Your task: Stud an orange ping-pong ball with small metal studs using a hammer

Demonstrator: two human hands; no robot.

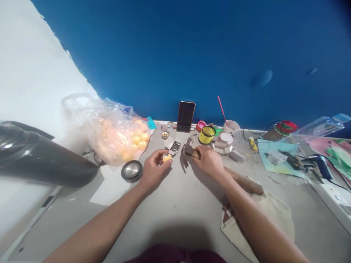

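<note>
My left hand is closed round a small yellow ball with dark specks on it, held just above the grey table. My right hand grips a claw hammer close under its metal head. The hammer's wooden handle runs back to the right beneath my forearm. The head rests on the table beside the ball. A small open box of dark tacks lies just behind both hands.
A clear bag of orange balls and a round metal lid lie at left, a dark shiny object further left. A phone leans on the blue wall. A yellow tin, cups, cables and coloured paper crowd the right; a cloth bag lies near me.
</note>
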